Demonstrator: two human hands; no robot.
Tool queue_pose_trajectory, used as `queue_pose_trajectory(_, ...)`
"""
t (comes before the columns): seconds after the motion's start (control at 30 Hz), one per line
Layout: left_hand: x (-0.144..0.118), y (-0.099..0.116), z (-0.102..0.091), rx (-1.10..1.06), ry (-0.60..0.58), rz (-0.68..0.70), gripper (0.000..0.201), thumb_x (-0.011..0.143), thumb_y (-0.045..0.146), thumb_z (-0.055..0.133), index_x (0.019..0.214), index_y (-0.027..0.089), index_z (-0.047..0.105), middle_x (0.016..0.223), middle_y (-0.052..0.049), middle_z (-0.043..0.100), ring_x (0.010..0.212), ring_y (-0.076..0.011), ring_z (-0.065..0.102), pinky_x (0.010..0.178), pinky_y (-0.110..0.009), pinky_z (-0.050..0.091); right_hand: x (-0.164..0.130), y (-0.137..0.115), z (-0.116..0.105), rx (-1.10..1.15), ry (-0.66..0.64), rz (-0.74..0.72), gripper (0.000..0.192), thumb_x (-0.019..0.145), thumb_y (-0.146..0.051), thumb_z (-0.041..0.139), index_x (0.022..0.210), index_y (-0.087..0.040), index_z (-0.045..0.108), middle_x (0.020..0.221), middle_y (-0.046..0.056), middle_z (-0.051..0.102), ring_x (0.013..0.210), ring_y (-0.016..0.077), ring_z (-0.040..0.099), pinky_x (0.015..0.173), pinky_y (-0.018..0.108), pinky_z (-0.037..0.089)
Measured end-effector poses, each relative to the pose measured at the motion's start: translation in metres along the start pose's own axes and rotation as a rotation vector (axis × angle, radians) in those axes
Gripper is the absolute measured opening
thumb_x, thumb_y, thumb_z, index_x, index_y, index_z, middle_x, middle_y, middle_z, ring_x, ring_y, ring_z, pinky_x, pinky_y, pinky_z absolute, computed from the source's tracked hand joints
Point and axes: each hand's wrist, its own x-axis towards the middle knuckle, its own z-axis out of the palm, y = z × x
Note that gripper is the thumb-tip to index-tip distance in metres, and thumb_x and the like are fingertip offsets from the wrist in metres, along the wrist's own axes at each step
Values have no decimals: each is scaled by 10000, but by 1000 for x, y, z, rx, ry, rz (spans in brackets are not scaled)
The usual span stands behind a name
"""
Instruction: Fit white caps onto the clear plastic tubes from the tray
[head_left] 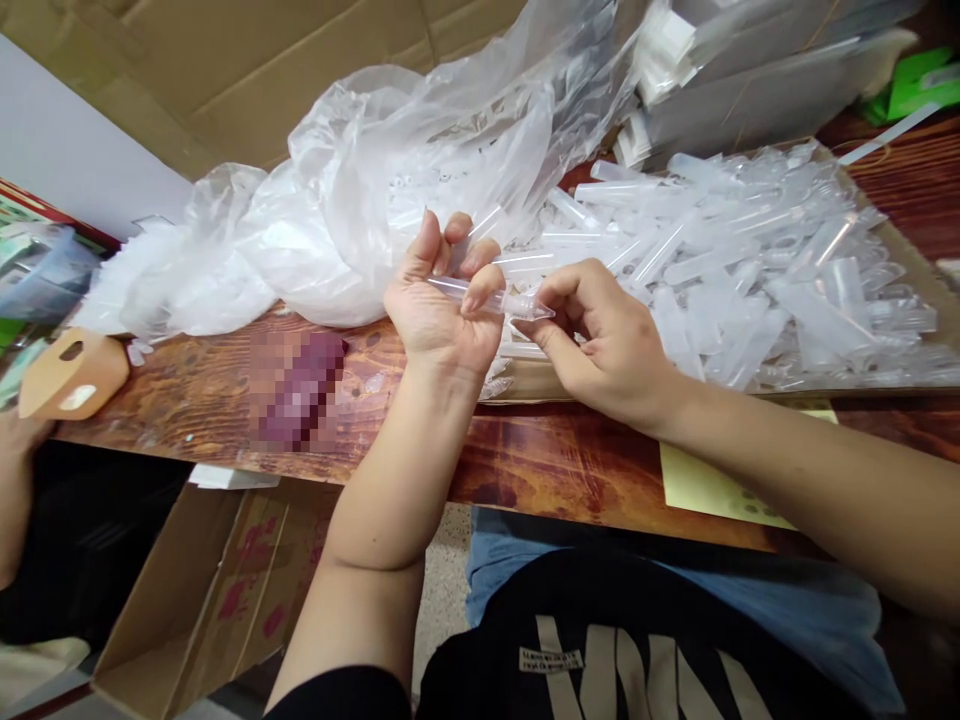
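In the middle of the head view my left hand (454, 310), palm turned up, has its fingers curled round a clear plastic tube (480, 295). The tube lies across the palm, its threaded end pointing right. My right hand (600, 335) pinches a small clear plastic piece (536, 308) at that end; whether it is a separate part or the tube's own tip I cannot tell. Just beyond my right hand, a flat cardboard tray (911, 270) bears a heap of similar clear tubes (697, 235). A translucent plastic bag (330, 200) of small clear parts spreads behind my left hand.
A pixelated dark red object (304, 390) lies on the wooden table (187, 390). Yellow paper (712, 485) sits at its front edge. An open cardboard box (217, 590) stands below. Another person's arm (15, 500) is at far left near an orange holder (75, 375). Stacked packs (735, 90) rise behind.
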Motion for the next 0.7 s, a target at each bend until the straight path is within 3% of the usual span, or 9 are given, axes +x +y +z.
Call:
queue_pose_trajectory(0.1, -1, -2, 0, 64, 20, -12, 446, 1123, 273, 382, 688, 189, 427, 733, -22, 529, 497, -75, 401, 334, -181, 247, 3, -5, -5, -84, -37, -72, 85, 988, -264, 579, 927, -228, 531, 801, 6, 593, 702, 153, 550, 692, 313, 467)
queue_pose_trajectory(0.17, -3, -4, 1, 31, 24, -35, 447, 1132, 271, 356, 700, 180, 427, 736, -14, 505, 492, -57, 400, 329, -163, 225, 7, -9, -9, -18, -163, 60, 274, 1014, -397, 566, 813, -218, 515, 712, 3, 566, 639, 146, 514, 643, 310, 435)
queue_pose_trajectory(0.27, -4, -5, 3, -28, 0, -58, 431, 1137, 234, 330, 718, 171, 405, 727, 3, 450, 480, -29, 384, 323, -131, 193, 11, -13, -13, 177, -375, 346, 592, 1049, -669, 384, 670, -220, 453, 579, -4, 491, 551, 131, 468, 590, 308, 400)
queue_pose_trajectory(0.33, -3, -5, 2, -11, 0, -47, 423, 1141, 230, 309, 730, 173, 392, 729, 7, 434, 477, -22, 375, 326, -121, 193, 11, -15, -12, 169, -336, 365, 548, 992, -693, 492, 718, -218, 482, 599, -18, 491, 548, 124, 459, 571, 297, 385)
queue_pose_trajectory(0.4, 0, -5, -1, 38, -2, -14, 416, 1138, 240, 322, 735, 175, 399, 735, 2, 445, 479, -25, 371, 330, -131, 200, 9, -15, -10, 85, -192, 257, 374, 896, -536, 699, 848, -217, 511, 691, -33, 524, 570, 115, 464, 573, 283, 379)
queue_pose_trajectory(0.5, 7, -6, -11, 127, -44, 56, 373, 1082, 294, 510, 727, 183, 476, 777, -25, 548, 517, -63, 421, 340, -193, 250, 6, -15, -7, 60, -77, 165, 221, 921, -379, 680, 912, -219, 527, 763, -22, 562, 612, 116, 501, 630, 287, 408)
queue_pose_trajectory(0.6, 11, -9, -17, 154, -48, 92, 345, 1049, 284, 550, 717, 195, 524, 847, -47, 622, 555, -90, 457, 366, -229, 304, 5, -17, -7, 166, -188, 310, 398, 1058, -518, 475, 798, -221, 521, 652, -13, 536, 572, 125, 503, 607, 298, 409)
queue_pose_trajectory(0.7, 10, -9, -15, 151, -10, 75, 334, 1056, 224, 495, 724, 196, 521, 857, -42, 627, 567, -93, 462, 387, -225, 332, 7, -18, -7, 220, -165, 384, 459, 979, -657, 597, 845, -223, 533, 684, -21, 552, 556, 118, 494, 566, 288, 403)
